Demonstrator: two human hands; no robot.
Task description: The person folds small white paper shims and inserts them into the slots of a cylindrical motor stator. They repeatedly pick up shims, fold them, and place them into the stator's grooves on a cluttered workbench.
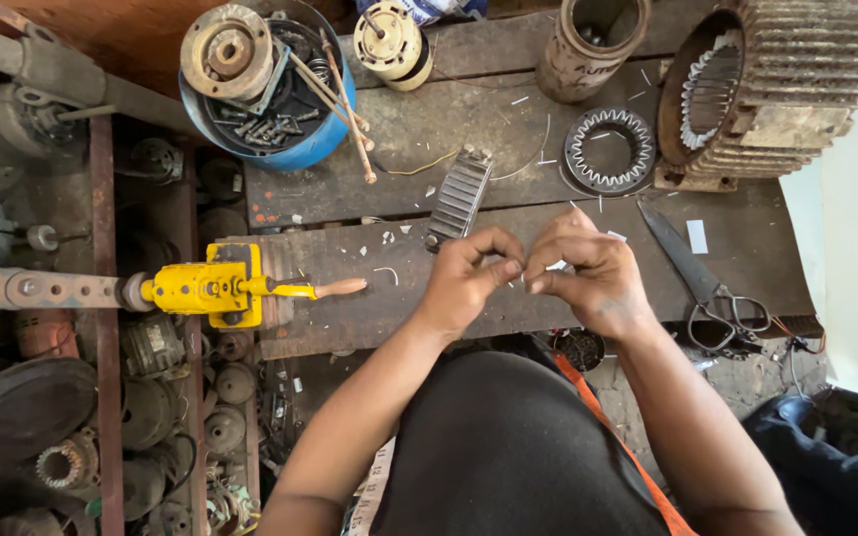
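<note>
Pinching a small white paper strip (556, 266), left hand (469, 278) and right hand (588, 278) work below the round blue tub (295, 149) holding bolts (255, 127) and a rusty rotor (227, 52).

The hand-crank winder (213, 288) at the left is bright yellow, its handle pale wood; the tub (280, 94) at the far left is blue, holding grey and rusty metal parts; the bench planks (389, 288) are dark, stained brown; the ring-shaped core (609, 151) is grey with a toothed inner pattern; the scissors (702, 283) at the right are dull black; the finned housing (777, 84) at far right is ridged, dusty tan.
</note>
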